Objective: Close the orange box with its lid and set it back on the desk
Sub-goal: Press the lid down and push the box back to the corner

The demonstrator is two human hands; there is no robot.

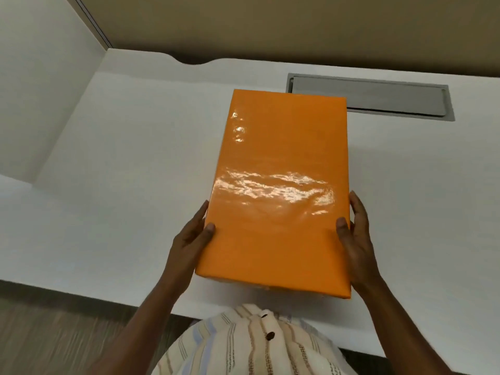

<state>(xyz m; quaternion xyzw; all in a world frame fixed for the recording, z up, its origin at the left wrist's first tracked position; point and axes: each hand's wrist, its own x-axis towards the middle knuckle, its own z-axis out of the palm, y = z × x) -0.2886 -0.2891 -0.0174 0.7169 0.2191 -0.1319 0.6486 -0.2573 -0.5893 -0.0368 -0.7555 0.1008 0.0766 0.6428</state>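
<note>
The glossy orange box (278, 190) fills the middle of the head view, its lid on top and covering it, long side running away from me. My left hand (190, 239) grips its left side near the front, thumb on the lid. My right hand (357, 234) grips the right side the same way. The box sits over the white desk (121, 185); whether its base touches the desk or is held just above it cannot be told.
A grey cable flap (378, 98) is set into the desk behind the box at the right. A white partition (40, 90) stands along the left. The desk's front edge runs just below the box, above my striped shirt (251, 345).
</note>
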